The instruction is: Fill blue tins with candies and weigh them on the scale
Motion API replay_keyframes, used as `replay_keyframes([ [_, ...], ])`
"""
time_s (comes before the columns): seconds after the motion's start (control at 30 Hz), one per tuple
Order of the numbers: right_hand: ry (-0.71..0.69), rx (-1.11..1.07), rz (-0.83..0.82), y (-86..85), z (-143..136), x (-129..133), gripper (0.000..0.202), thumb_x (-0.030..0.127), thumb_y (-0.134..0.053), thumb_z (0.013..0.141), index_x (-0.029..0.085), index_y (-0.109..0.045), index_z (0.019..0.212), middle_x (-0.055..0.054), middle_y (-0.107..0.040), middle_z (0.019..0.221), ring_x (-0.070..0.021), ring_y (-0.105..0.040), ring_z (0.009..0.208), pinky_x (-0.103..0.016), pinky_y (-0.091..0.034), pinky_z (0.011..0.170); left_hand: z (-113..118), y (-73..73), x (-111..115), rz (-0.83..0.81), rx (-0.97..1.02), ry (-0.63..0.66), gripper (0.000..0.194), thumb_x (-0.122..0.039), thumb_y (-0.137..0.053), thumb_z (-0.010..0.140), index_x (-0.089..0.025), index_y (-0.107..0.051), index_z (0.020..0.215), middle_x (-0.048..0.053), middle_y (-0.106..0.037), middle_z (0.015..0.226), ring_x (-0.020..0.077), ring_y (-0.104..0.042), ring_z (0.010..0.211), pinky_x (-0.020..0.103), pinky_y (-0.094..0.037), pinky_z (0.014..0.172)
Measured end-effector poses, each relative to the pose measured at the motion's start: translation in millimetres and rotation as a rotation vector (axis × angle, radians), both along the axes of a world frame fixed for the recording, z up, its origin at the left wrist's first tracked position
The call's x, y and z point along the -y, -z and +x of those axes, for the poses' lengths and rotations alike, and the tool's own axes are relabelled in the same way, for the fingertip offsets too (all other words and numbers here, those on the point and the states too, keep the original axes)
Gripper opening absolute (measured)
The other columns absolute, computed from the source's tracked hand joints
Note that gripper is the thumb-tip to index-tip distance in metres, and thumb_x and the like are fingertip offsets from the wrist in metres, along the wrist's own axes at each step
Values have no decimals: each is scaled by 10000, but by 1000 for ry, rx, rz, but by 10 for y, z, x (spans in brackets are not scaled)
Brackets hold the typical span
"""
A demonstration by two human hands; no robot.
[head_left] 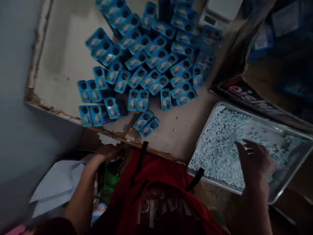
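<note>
My right hand (256,160) is above a metal tray (283,192) spread with small pale-blue pellets (217,147). Its thumb and fingers are apart and slightly curled, with a few pale specks showing between them; I cannot tell whether these lie in the hand or in the tray behind. My left hand (107,151) is low at the table's front edge, beside a white scrap. Its fingers are dark and partly hidden, so any hold is unclear. Many small blue boxes (154,78), each with a round dark hole on top, stand in loose groups on the table (61,65).
A white digital scale (220,13) stands at the back. An open cardboard carton (264,101) with blue packs inside is on the right, behind the tray. White sheets (58,182) and a green item (111,181) lie below the table at left. The table's front edge is chipped.
</note>
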State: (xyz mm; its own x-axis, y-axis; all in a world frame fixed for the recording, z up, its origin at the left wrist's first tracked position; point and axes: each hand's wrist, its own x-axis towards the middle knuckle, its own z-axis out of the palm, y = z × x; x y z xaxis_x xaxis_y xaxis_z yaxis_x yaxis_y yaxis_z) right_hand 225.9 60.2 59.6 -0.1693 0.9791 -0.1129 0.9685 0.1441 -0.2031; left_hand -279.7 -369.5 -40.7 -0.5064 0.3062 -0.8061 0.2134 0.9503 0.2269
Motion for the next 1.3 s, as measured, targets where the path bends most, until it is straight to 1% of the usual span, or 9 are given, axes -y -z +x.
replay_keyframes([
  [0.07, -108, -159, 139, 32, -280, 116, 406, 600, -712, 1058, 232, -880, 1091, -165, -832, 950, -365, -749, 789, -562, -608, 828, -169, -139, -62, -67, 178, 108, 288, -461, -942, 813, -240, -780, 724, 58, -785, 798, 280, -777, 801, 375, -654, 801],
  [0.17, -406, -410, 58, 206, -894, 404, 173, 334, -698, 1114, 262, -848, 1163, -96, -851, 1017, -281, -801, 857, -436, -668, 826, -330, -403, -332, -71, 414, 240, 326, -583, -910, 709, -269, -844, 771, 72, -812, 820, 316, -792, 821, 360, -639, 760],
  [0.3, -979, -170, -73, 587, -1574, 791, 435, 63, -552, 1098, 205, -790, 1433, -171, -769, 1522, -329, -746, 1331, -464, -674, 1071, -380, -709, -796, 112, 456, 387, 408, -668, -798, 834, -275, -872, 913, 80, -846, 960, 306, -792, 921, 338, -631, 824],
  [0.5, -1265, 90, 98, 933, -1799, 868, 299, 30, -584, 1090, 148, -837, 1197, -175, -810, 1273, -311, -701, 1146, -383, -604, 846, -274, -656, -1105, 414, 473, 530, 385, -581, -864, 845, -262, -872, 1060, 81, -870, 1083, 299, -816, 1023, 339, -636, 918],
  [0.6, -1125, 154, 132, 951, -1892, 930, 289, 46, -577, 1100, 149, -847, 1121, -171, -805, 1195, -307, -701, 1103, -377, -557, 796, -176, -500, -967, 549, 540, 563, 360, -551, -885, 869, -236, -861, 1044, 87, -861, 1020, 273, -803, 944, 329, -627, 851],
  [0.77, -685, 147, 110, 767, -1946, 958, 259, 78, -663, 1035, 144, -909, 1083, -153, -833, 1137, -289, -758, 1053, -366, -537, 859, -67, -147, -329, 719, 528, 289, 444, -568, -927, 803, -191, -813, 1009, 101, -847, 980, 240, -773, 876, 321, -617, 784],
  [0.97, -222, -9, 333, 178, -1086, 693, 392, 338, -723, 1106, 33, -902, 1274, -206, -828, 1132, -256, -733, 1011, -413, -477, 938, -132, 165, 198, 927, 244, -68, 534, -628, -929, 748, -186, -760, 994, 71, -782, 883, 223, -726, 811, 332, -592, 765],
  [1.13, -290, -123, 454, 218, -798, 984, 504, 456, -847, 1027, 164, -848, 1438, -216, -759, 1421, -344, -729, 1206, -475, -565, 1043, -144, 98, 30, 1271, -347, -347, 509, -565, -849, 881, -188, -706, 1190, 102, -780, 1087, 255, -759, 1001, 390, -636, 948],
  [1.3, -378, -140, 501, 510, -781, 1190, 497, 518, -781, 1036, 231, -820, 1440, -199, -691, 1553, -448, -639, 1433, -647, -528, 1217, 175, -10, -536, 1416, -655, 102, 338, -425, -801, 1024, -218, -727, 1281, 134, -788, 1212, 311, -769, 1134, 483, -624, 1108],
])
